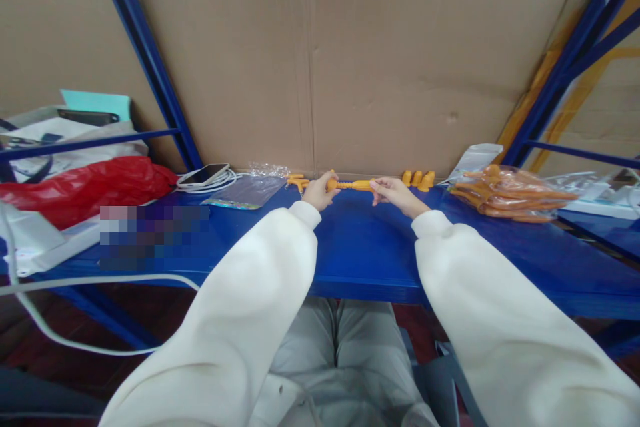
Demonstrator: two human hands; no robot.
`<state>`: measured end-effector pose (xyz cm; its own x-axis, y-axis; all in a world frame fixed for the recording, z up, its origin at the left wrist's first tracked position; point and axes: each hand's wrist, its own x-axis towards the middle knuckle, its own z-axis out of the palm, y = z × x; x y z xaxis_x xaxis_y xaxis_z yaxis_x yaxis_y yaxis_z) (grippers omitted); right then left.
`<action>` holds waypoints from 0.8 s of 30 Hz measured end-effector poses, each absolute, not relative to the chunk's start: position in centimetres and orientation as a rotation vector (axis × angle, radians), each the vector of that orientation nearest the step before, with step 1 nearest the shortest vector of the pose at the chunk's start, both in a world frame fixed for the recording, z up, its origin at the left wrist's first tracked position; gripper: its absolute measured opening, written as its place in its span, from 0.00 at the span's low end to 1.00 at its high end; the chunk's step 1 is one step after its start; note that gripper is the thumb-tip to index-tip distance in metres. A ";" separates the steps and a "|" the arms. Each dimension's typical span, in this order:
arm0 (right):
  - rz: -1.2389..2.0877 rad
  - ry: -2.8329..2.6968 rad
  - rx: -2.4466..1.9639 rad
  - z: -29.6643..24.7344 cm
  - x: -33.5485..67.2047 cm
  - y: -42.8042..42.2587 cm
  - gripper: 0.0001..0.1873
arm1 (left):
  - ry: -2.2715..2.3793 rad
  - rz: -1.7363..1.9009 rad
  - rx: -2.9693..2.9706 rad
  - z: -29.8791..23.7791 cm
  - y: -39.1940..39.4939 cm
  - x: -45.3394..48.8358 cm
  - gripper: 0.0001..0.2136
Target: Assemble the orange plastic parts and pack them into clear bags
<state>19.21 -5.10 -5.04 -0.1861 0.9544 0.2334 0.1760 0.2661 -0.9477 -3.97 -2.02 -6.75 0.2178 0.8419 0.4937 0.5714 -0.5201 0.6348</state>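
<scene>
A slim orange plastic piece (354,185) with a ridged, twisted-looking section and a thicker right part stretches sideways between my hands, just above the blue shelf. My left hand (319,193) pinches its left end, and my right hand (395,193) grips its right end with the fingertips. Close to the left hand lies another orange plastic piece (298,181) with what looks like a small chain. Several small orange caps (418,179) stand behind the right hand. The fingers cover both ends of the held piece, and its exact kind is unclear.
On the right lies a clear bag of orange parts (510,193). To the left are a flat plastic packet (245,191), a phone (204,175) on a coiled white cable, and a red plastic bag (95,187). Cardboard (380,73) walls the back; blue posts (150,60) flank it.
</scene>
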 end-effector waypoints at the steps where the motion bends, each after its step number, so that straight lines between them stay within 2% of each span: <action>1: 1.021 -1.597 -1.082 -5.0 19.2 -5.1 0.18 | 1.323 1.202 2.169 -6.7 -2.1 -4.0 0.13; 11: 1.022 -1.589 -1.120 -4.6 18.9 -5.6 0.25 | 1.324 1.175 2.149 -6.1 -2.9 -3.7 0.12; 17: 0.977 -1.600 -1.137 -5.0 18.9 -5.3 0.25 | 1.297 1.193 2.154 -6.4 -2.6 -3.8 0.12; 21: 0.816 -1.630 -1.104 -5.7 18.9 -4.5 0.24 | 1.259 1.217 2.091 -6.7 -2.3 -3.6 0.12; 24: 0.564 -1.698 -1.044 -6.2 19.0 -4.0 0.27 | 1.229 1.223 2.016 -6.6 -2.3 -3.3 0.13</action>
<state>18.99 -4.04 -6.20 -0.1045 0.8501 0.5161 0.3725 0.5146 -0.7723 -3.33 -2.25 -6.61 0.1981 0.8742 0.4433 0.4471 -0.4831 0.7528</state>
